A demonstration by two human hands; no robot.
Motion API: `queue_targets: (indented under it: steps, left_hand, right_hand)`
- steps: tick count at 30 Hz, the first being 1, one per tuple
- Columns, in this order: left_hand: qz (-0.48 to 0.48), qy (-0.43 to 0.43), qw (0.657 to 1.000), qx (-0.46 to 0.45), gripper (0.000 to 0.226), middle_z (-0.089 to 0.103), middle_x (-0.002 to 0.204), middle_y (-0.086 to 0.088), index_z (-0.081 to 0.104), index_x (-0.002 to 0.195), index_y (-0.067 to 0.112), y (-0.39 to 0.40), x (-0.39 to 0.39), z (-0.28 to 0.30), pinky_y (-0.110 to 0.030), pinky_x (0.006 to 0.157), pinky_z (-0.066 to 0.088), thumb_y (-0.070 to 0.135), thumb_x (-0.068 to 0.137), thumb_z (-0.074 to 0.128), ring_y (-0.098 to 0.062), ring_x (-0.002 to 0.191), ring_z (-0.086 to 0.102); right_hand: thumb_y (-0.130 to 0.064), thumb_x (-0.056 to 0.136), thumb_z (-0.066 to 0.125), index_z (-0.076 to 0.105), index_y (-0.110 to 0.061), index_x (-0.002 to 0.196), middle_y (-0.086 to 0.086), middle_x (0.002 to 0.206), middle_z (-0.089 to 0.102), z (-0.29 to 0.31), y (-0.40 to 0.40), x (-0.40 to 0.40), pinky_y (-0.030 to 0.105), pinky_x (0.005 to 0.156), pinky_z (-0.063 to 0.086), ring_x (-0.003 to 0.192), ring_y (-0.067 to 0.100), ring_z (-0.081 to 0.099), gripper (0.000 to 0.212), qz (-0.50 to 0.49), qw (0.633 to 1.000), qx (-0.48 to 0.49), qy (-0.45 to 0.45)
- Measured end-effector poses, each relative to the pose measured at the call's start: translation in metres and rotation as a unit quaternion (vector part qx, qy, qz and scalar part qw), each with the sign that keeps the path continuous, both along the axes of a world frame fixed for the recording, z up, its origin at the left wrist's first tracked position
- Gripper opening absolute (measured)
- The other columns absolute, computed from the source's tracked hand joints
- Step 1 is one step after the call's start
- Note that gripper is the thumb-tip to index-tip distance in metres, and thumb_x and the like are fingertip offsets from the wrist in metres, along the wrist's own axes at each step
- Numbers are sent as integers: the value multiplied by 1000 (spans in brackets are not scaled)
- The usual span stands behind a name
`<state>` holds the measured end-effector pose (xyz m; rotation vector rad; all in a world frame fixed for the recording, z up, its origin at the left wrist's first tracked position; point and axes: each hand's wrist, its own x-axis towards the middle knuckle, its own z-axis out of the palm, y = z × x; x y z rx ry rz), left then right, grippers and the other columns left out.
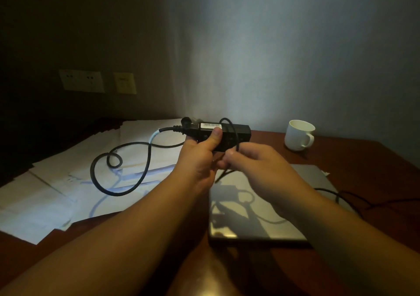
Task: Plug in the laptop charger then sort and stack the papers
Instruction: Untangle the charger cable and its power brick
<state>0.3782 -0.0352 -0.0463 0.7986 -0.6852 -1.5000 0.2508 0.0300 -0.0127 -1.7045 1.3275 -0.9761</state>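
Nearest you, a closed grey laptop lies flat toward the right side of the dark wooden desk, with a thin black cord running off it to the desk's right edge. Above the laptop's far end you hold the charger up off the desk with both hands. Your left hand is wrapped around the black charger brick, thumb pressed on its upper face just under the barcode label. Your right hand is closed in a pinch on the thin cable that loops over the brick's right end. From the brick's left end a thicker black power cable hangs down and curls in loops over the loose white papers, which are spread unevenly across the desk's left half. A white mug stands near the far right edge, handle to the right. On the wall past the far left corner are two pale socket plates.
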Motion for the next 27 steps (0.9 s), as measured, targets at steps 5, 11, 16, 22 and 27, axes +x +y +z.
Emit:
queue_targets:
  steps: [5,11,16,22,27]
  left_hand:
    - [20,-60,997,-35,34,73,114,-11,53,128,14,1,5,-2,-38,74,62,12,95,62,-26,102,71]
    - [-45,-83,995,-38,26,76,105,-7,55,124,19,6,13,-1,-51,92,54,17,98,58,-28,110,68]
    - [-59,-69,995,-44,24,77,100,-4,56,122,18,8,13,4,-51,92,51,22,98,58,-30,113,65]
    - [-33,-92,994,-45,29,76,108,-1,56,121,22,4,14,6,-63,111,31,32,94,62,-28,124,57]
    - [-32,-38,998,-35,47,78,97,-1,58,121,23,3,11,13,-62,104,41,36,77,67,-26,104,68]
  right_hand:
    - [-33,104,41,65,-19,85,2,73,62,22,-2,-12,37,65,50,69,22,58,33,-161,984,-67,39]
    - [-28,105,41,65,-34,120,-6,104,65,27,-39,-57,37,77,55,87,18,59,28,-227,953,-149,135]
    - [12,88,50,43,-35,146,7,133,55,15,-68,-74,43,89,55,111,29,57,75,-196,911,-53,358]
    - [-6,90,57,45,-26,141,7,130,55,4,-77,-81,38,93,52,114,30,56,56,-122,793,22,597]
    - [-10,87,66,63,-25,126,4,117,64,-27,-63,-72,38,89,56,101,26,62,42,-26,773,49,632]
